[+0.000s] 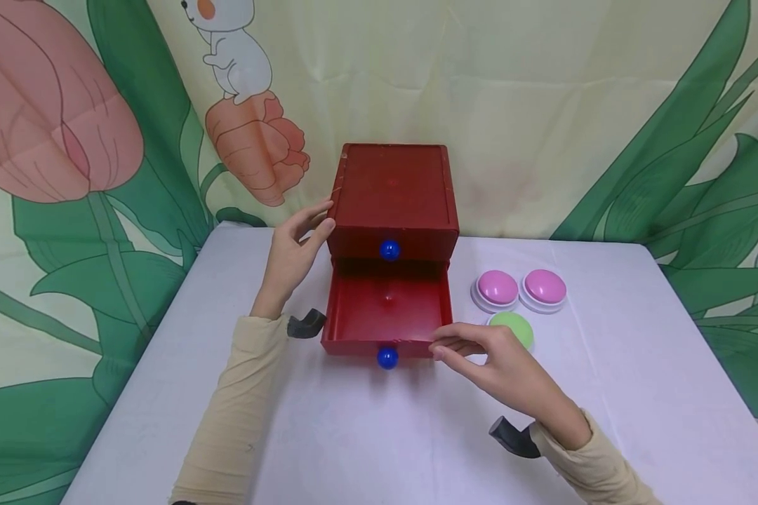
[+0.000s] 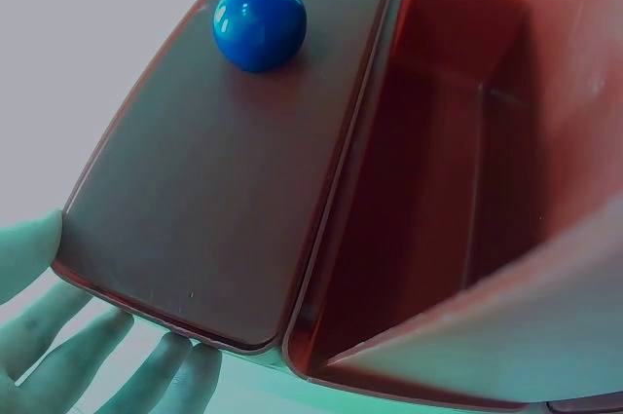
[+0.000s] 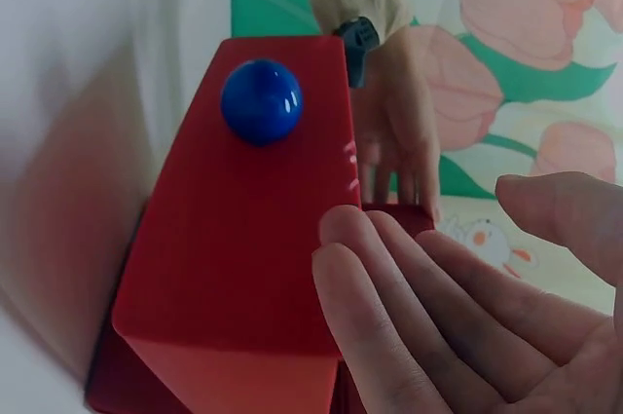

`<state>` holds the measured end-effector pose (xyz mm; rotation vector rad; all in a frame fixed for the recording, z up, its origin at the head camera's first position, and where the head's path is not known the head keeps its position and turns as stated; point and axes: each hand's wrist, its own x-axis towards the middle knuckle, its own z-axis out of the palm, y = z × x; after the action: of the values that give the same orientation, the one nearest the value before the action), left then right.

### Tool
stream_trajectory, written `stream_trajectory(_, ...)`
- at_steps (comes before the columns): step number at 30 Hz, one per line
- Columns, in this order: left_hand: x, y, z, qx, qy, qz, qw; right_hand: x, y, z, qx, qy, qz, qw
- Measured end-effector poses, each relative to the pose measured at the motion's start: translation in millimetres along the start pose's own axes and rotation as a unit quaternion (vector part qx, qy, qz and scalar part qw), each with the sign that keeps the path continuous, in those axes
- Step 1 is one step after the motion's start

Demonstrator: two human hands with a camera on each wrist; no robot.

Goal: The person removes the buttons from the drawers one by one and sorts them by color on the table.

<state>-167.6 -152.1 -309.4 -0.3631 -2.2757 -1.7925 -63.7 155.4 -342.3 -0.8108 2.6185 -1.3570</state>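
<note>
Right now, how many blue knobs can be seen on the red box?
2: one blue knob on the upper drawer, another knob on the pulled-out lower drawer. The back of the red box is hidden, so I cannot count there.

Smooth, plastic-looking drawer [image 1: 366,315]; glossy knob [image 3: 261,102]; creased, matt cloth backdrop [image 1: 505,105].

free: above drawer [image 1: 361,319] | behind: cabinet [image 1: 394,189] blocks | right: pink domes [image 1: 497,287], green dome [image 1: 515,328] block

Red lower drawer [image 1: 388,312], blue-knobbed, open
</note>
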Motion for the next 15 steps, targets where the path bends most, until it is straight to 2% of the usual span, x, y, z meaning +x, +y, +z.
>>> stream_trajectory(6,0.1,0.4,0.3,-0.002,-0.001,0.0,1.0,1,-1,7,-0.003,-0.029,0.033,0.999)
stream_trajectory(15,-0.5,0.6,0.1,-0.001,-0.002,0.002,1.0,2,6,23,0.01,-0.063,0.057,0.996)
